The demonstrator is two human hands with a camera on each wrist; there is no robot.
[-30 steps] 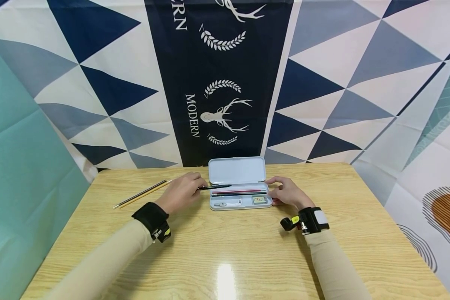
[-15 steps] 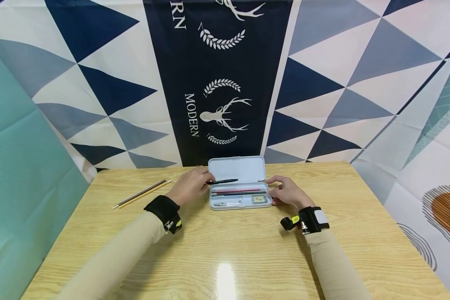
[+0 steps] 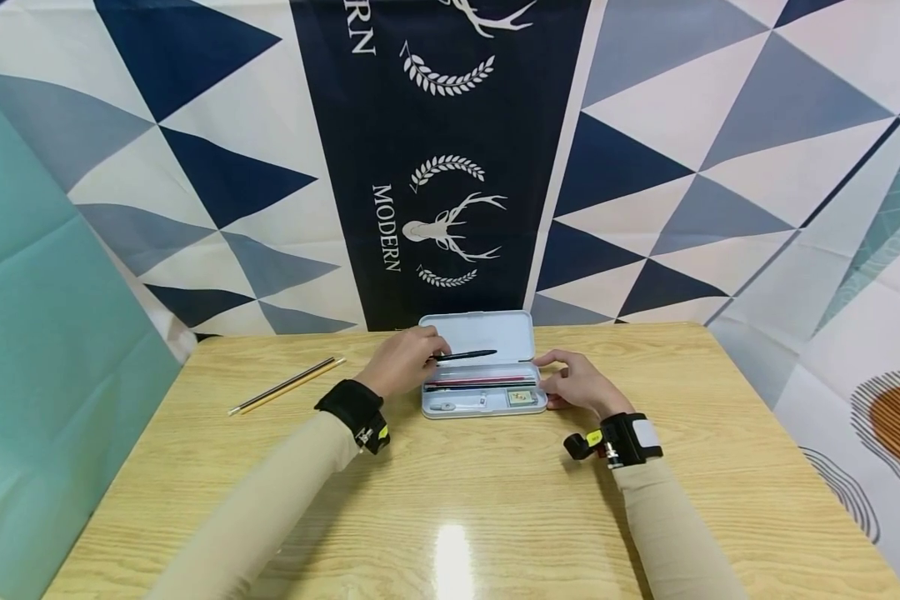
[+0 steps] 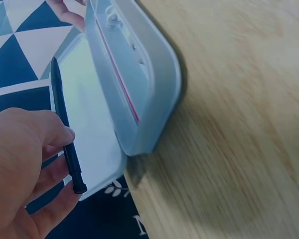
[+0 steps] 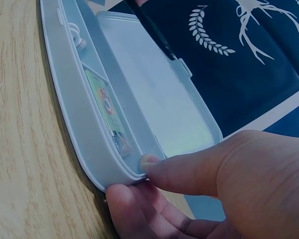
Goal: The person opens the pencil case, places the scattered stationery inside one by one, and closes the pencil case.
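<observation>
My left hand (image 3: pixel 405 360) pinches a black pen (image 3: pixel 467 355) between thumb and fingers, above the open pencil case (image 3: pixel 487 413) and in front of its raised lid. The left wrist view shows the pen (image 4: pixel 65 117) clear of the case. At the case's right end, my right hand (image 3: pixel 581 385) grips the wall; in the right wrist view the thumb lies inside the rim and the fingers outside. Within the pale blue case are a red pencil (image 4: pixel 117 74), a dark pencil beside it, a small patterned green block (image 5: pixel 103 99) and a small white item (image 3: pixel 444 407).
On the wooden table (image 3: pixel 420 500), a dark pencil and a yellow pencil (image 3: pixel 292 386) lie side by side left of the case. Patterned cloth (image 3: pixel 450 167) stands behind the table. A pale teal sheet (image 3: pixel 52 375) borders the left side.
My left hand has moved right and slightly away from me, carrying the pen from the case's left end to before the lid. The right hand keeps its grip on the case.
</observation>
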